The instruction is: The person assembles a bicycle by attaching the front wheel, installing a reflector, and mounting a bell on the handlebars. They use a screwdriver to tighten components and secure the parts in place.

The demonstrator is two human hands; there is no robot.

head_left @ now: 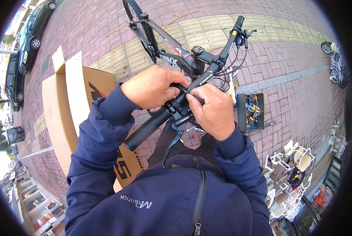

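Handlebar (203, 78): lying beneath the fingertips of both hands, running lengthwise aslant from near left to far right. Left hand (149, 88): reaching over from the left, apparently pinching a small dark part (180, 87) between thumb and forefinger. Right hand (214, 108): meeting the bar from the right, curling inward; whether the grip is pinching anything, cannot tell. Nearer hand: neither standing out, both working just beyond the control clamp (178, 107). Contact point: hiding behind fingers. Pinched part: not reading clearly. Wheel (147, 34): running out of view at upper edge.
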